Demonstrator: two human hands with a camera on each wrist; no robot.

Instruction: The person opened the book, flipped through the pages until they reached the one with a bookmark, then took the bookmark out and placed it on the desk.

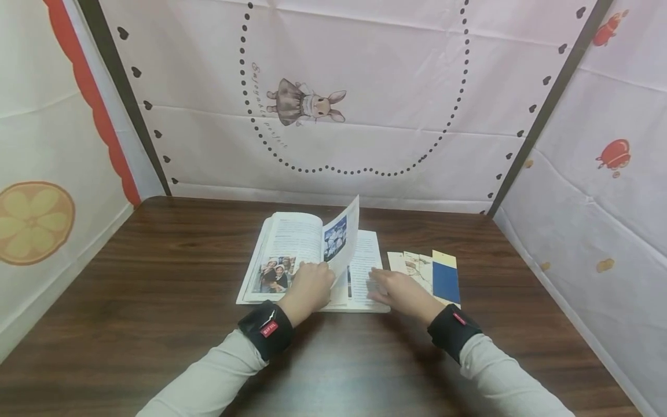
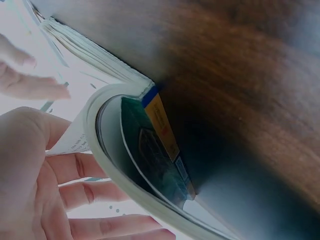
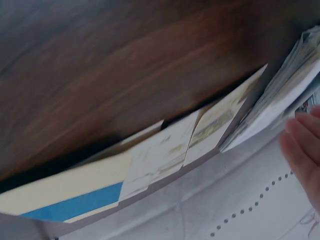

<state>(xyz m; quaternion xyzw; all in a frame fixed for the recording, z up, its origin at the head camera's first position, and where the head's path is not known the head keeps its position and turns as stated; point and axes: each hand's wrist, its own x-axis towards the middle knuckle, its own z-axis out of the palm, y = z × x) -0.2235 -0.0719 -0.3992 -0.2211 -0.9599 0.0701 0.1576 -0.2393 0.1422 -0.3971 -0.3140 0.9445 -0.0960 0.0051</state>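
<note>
An open book [image 1: 292, 231] with printed text and photos lies on the brown table. My left hand [image 1: 310, 286] pinches a page [image 1: 346, 246] near its lower edge, and this page stands raised over the gutter. In the left wrist view the left hand [image 2: 50, 175] has its thumb on the page, the other fingers stretched out beside the curved leaves [image 2: 107, 135]. My right hand [image 1: 403, 289] reaches over the book's right edge, fingers extended and loosely bent, holding nothing. Several cards [image 1: 445, 281] lie partly behind that hand, one of them blue and cream.
The wood-grain table [image 1: 172, 278] extends around the book. Printed white cloth [image 1: 396, 75] hangs at the back and on both sides, along the table's edges. In the right wrist view the cards [image 3: 160, 155] lie overlapping in a row beside the book [image 3: 280, 95].
</note>
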